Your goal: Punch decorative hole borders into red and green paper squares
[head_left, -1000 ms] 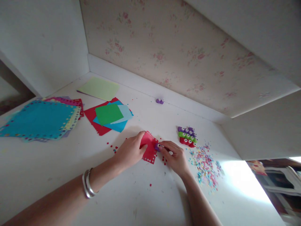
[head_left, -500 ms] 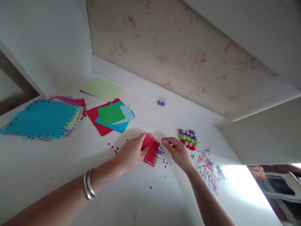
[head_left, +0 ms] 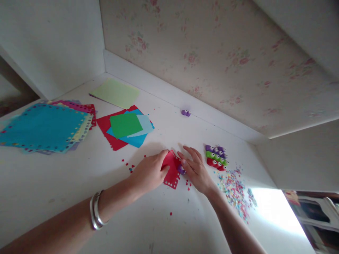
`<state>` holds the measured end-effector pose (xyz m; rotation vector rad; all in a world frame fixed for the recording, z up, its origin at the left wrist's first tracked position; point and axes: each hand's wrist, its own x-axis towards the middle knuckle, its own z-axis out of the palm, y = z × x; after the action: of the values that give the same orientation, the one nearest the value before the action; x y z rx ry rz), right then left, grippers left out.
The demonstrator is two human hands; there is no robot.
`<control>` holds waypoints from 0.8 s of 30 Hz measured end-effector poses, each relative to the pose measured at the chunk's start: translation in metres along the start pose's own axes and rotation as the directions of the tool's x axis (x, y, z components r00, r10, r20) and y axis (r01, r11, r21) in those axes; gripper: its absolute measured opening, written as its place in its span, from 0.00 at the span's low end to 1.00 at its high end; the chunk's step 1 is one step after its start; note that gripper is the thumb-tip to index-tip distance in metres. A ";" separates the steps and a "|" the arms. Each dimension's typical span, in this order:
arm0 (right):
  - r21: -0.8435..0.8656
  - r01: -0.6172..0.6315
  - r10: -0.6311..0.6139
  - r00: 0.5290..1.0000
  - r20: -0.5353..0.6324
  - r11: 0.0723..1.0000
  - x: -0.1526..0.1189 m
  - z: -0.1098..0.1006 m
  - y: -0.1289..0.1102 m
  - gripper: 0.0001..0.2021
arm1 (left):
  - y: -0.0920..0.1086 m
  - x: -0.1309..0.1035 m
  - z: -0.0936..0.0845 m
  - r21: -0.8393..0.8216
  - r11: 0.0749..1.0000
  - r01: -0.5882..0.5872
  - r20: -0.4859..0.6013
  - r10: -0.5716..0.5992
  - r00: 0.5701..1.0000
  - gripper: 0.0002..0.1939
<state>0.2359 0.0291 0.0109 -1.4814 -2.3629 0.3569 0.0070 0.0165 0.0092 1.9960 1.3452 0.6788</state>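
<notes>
Left stack: we see large sheets piled at the left, a blue sheet (head_left: 47, 123) uppermost, with small cut-outs along the edges.
Pale sheet: farther back and to the right, we find a light green sheet (head_left: 115, 92) lying near the wall.
Middle sheets: nearer than that one, a green rectangle (head_left: 125, 125) overlaps red, blue and light blue paper.
Bracelets: two silver bands (head_left: 95, 210) circle our left wrist.
Loose bits: beyond our left forearm, red bits (head_left: 127, 164) are scattered on the white tabletop (head_left: 127, 225).
Left hand: our left hand (head_left: 149, 173) pinches the left side of a small red sheet (head_left: 172, 173), thumb on top.
Red sheet: it lies between our hands, near the middle of the table, a row of small holes along its near and far edges.
Purple piece: at its right edge sits a purple piece (head_left: 180, 169), partly hidden under our fingers.
Right hand: our right hand (head_left: 197, 173) has its fingers loosely spread, thumb over the purple piece; whether it grips, we cannot tell.
Far pair: two joined purple pieces (head_left: 185, 113) stand by the wall.
Eyed block: to the right, purple, green and red pieces (head_left: 217, 157) sit in packed rows.
Confetti: nearer and rightmost, we have a many-coloured heap of confetti (head_left: 235, 192).
</notes>
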 end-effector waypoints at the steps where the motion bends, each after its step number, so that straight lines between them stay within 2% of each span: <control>1: 0.002 -0.002 0.002 1.000 0.016 1.000 0.000 0.000 0.000 0.18 | 0.000 0.000 0.000 -0.002 1.000 0.002 0.002 -0.002 1.000 0.20; 13: 0.009 -0.025 0.024 0.993 0.114 1.000 0.001 0.004 -0.005 0.20 | 0.003 0.003 0.000 0.034 0.999 0.043 0.003 -0.043 0.999 0.20; 19: 0.094 -0.050 0.047 0.998 0.030 0.994 -0.004 0.000 -0.003 0.21 | 0.000 0.004 0.000 0.026 0.999 0.048 -0.017 -0.047 0.999 0.21; 24: 0.167 -0.132 0.151 0.983 -0.105 0.977 -0.026 -0.011 0.000 0.20 | 0.000 0.004 -0.002 0.010 0.997 0.082 -0.051 -0.081 0.995 0.22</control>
<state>0.2512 0.0064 0.0175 -1.5544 -2.0920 0.4694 0.0072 0.0205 0.0110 1.9337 1.4554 0.6894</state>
